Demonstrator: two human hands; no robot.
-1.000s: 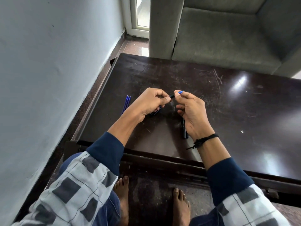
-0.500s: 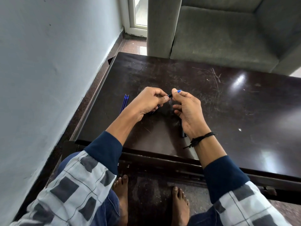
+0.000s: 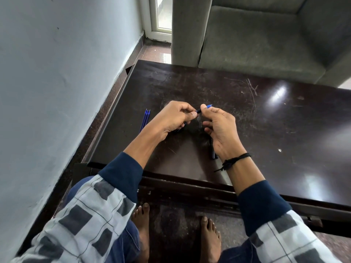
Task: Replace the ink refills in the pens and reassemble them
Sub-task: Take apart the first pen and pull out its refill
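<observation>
I see the left grip and right grip meet over the dark surface, each pinching one end of a pen whose blue tip pokes out at one o'clock. I judge it half assembled. Blue refills lie at nine o'clock and dark pen parts at five o'clock, so more work remains.

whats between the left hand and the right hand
In the head view, a dark stretch of the pen bridges the gap; left hand and right hand both pinch it.
</observation>
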